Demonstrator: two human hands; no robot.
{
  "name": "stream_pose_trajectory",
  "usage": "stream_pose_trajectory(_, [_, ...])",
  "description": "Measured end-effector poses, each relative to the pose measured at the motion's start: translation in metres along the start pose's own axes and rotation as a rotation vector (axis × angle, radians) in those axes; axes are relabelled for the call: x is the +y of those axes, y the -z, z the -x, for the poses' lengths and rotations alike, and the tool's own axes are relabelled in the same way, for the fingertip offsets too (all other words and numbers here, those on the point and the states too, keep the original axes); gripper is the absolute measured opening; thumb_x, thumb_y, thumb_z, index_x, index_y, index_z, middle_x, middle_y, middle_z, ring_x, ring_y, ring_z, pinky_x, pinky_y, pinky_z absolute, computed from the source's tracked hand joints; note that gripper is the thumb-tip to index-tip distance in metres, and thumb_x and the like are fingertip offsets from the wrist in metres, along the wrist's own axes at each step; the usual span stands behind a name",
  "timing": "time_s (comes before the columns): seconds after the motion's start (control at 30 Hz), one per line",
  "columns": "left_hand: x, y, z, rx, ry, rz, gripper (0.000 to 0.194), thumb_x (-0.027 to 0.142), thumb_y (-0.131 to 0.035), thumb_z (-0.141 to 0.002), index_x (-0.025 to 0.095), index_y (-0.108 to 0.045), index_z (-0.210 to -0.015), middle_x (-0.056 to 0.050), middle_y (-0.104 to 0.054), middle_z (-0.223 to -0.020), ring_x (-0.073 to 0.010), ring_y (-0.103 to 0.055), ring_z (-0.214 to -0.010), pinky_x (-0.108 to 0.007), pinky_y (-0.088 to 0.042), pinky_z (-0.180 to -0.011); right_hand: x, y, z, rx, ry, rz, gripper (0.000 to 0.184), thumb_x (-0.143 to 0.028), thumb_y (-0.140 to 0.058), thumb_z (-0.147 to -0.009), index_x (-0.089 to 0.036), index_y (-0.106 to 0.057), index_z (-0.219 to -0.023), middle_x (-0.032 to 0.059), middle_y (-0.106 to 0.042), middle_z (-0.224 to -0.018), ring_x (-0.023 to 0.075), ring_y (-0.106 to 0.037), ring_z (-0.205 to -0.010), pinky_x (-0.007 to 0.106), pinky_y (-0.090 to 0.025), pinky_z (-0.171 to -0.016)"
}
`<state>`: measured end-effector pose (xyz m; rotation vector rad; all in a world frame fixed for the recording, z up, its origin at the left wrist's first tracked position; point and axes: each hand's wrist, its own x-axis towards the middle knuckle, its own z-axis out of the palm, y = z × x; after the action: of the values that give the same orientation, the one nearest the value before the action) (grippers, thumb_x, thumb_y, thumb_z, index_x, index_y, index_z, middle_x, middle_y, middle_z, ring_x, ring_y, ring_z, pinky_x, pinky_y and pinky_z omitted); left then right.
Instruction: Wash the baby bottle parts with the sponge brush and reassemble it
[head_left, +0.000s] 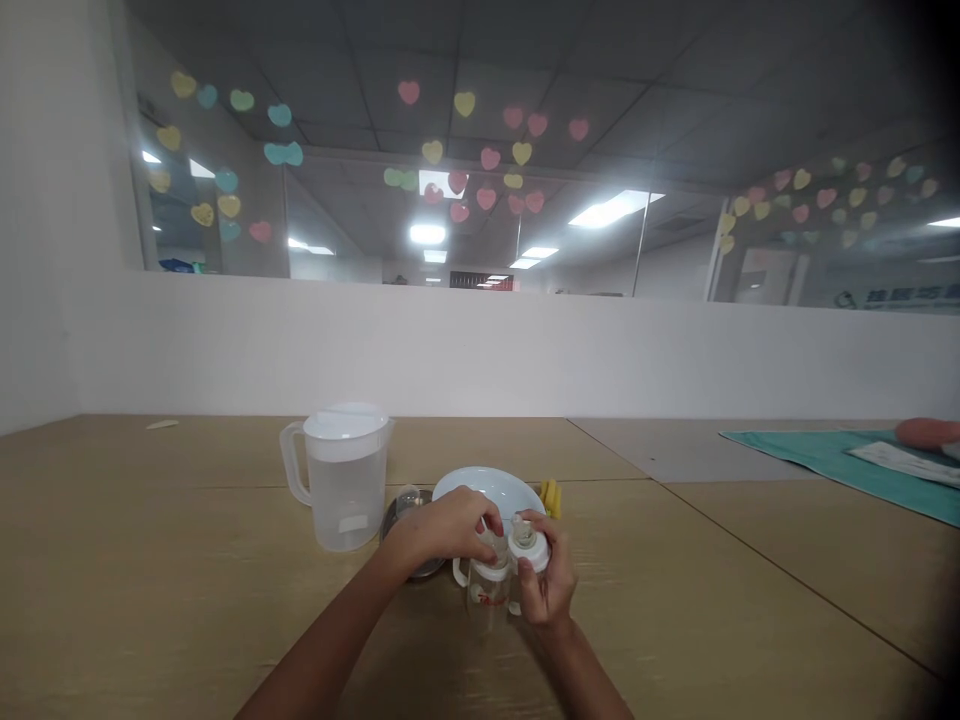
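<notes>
A clear baby bottle [489,598] with red lettering and white side handles stands upright on the table. My left hand [461,525] comes over it from the left, thumb and fingers closed around its clear neck; the fingers partly hide the mouth. Just to the right, my right hand [551,585] is closed on a bottle teat with a white screw collar [529,548], teat pointing up. The collar is off the bottle, right beside its neck. Behind my left forearm sits a metal bowl [427,568] with a clear dome-shaped piece [409,500] in it, partly hidden.
A lidded plastic pitcher [347,500] holding clear liquid stands to the left. Behind my hands is a white oval basin [487,482], with a yellow object [552,497] at its right. A teal mat [817,455] lies far right. A wall closes off the table's back.
</notes>
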<state>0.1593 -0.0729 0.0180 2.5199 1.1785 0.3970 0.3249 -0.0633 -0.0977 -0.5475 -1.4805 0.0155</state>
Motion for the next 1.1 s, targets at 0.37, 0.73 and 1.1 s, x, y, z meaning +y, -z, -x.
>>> stream_pose_trajectory(0.37, [0.002,0.003,0.003,0.015,-0.009,-0.012,0.037,0.035,-0.062,-0.066,0.02,-0.067,-0.099,-0.003,-0.065,-0.097,-0.0176,-0.058,-0.087,-0.021,-0.041,-0.065,0.004,-0.001,0.005,0.019,-0.063,0.04,0.042,-0.03,-0.054,-0.076,-0.021,-0.047,-0.115,0.0106,-0.057,-0.104,0.0266,-0.056,-0.097,0.044,-0.043,-0.085])
stream_pose_trajectory(0.73, [-0.008,-0.004,-0.005,0.017,-0.038,0.062,0.035,0.039,-0.067,-0.063,0.018,-0.066,-0.091,-0.002,-0.065,-0.088,-0.0165,-0.058,-0.081,-0.022,-0.042,-0.066,0.003,-0.005,0.008,0.038,-0.025,0.072,0.044,-0.027,-0.055,-0.076,-0.02,-0.045,-0.118,0.0115,-0.056,-0.107,0.0272,-0.055,-0.099,0.044,-0.043,-0.085])
stream_pose_trajectory(1.1, [-0.008,-0.008,-0.007,0.007,-0.045,0.144,0.059,0.036,-0.069,-0.061,0.022,-0.047,-0.114,-0.002,-0.061,-0.095,-0.0156,-0.058,-0.081,-0.024,-0.045,-0.069,0.009,-0.001,0.006,-0.083,0.003,0.235,0.038,-0.029,-0.045,-0.082,-0.018,-0.043,-0.118,0.0122,-0.058,-0.105,0.0255,-0.058,-0.094,0.04,-0.047,-0.078])
